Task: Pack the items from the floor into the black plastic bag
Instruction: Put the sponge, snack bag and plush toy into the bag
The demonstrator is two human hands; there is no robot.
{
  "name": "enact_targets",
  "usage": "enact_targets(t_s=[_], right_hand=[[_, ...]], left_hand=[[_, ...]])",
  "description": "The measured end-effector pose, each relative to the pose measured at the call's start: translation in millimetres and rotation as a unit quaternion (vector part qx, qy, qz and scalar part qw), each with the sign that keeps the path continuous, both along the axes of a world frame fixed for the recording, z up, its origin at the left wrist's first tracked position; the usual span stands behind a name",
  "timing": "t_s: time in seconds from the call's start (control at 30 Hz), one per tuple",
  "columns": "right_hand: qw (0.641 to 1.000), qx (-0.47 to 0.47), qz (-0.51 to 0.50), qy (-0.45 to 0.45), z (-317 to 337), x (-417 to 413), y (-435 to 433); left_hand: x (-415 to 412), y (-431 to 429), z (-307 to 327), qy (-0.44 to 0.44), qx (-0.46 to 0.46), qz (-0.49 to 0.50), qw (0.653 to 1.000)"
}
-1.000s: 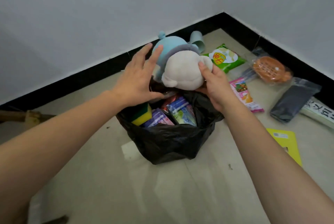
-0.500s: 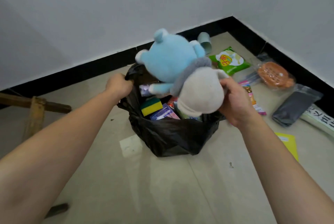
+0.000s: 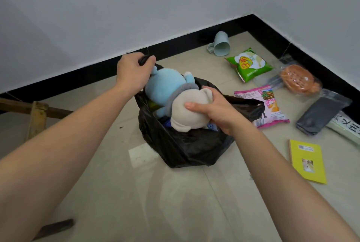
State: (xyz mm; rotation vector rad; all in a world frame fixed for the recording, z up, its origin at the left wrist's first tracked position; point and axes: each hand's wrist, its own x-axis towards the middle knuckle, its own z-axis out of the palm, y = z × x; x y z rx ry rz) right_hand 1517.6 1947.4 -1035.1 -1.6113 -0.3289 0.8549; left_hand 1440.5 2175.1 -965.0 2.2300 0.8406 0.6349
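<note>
The left hand point(image 3: 134, 74) grips the black bag point(image 3: 187, 148) rim. The right hand point(image 3: 216, 109) holds the plush toy point(image 3: 175, 93) in the bag mouth. A cup point(image 3: 221, 45), snack packets point(image 3: 249, 64) and a yellow book point(image 3: 306, 160) lie to the right.

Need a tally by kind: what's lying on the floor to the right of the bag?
Mug: 1
Snack packets: 2 (green, pink)
Wrapped pastry: 1
Dark pouch: 1
Yellow book: 1
White printed pack, cut off by the frame edge: 1
Total: 7
</note>
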Motion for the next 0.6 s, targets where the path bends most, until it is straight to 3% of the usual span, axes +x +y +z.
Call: enact_targets(t_s=[0.1, 0.2, 0.27, 0.37, 0.47, 0.6], right_hand=[[0.998, 0.029, -0.027, 0.045, 3.0, 0.8, 24.1], [0.998, 0.011, 0.063, 0.028, 0.2, -0.8, 44.9], [0.993, -0.031, 0.110, -0.043, -7.2, -3.0, 57.0], [0.970, -0.104, 0.099, -0.198, -19.4, -0.4, 73.0], [0.949, -0.168, 0.073, -0.257, -28.2, -1.4, 79.2], [0.888, -0.258, 0.185, -0.332, -21.8, 11.6, 74.4]], left_hand=[[3.7, -11.2, 2.6, -0.034, 0.014, -0.031, 0.999], [0.3, -10.3, -1.3, -0.076, 0.031, -0.024, 0.996], [-6.8, -4.6, -6.1, -0.104, 0.027, -0.011, 0.994], [-18.2, 2.3, -12.3, -0.119, 0.039, -0.001, 0.992], [-20.1, 4.2, -13.8, -0.136, 0.059, -0.003, 0.989], [-12.6, 6.3, -10.7, -0.097, 0.127, 0.024, 0.987]])
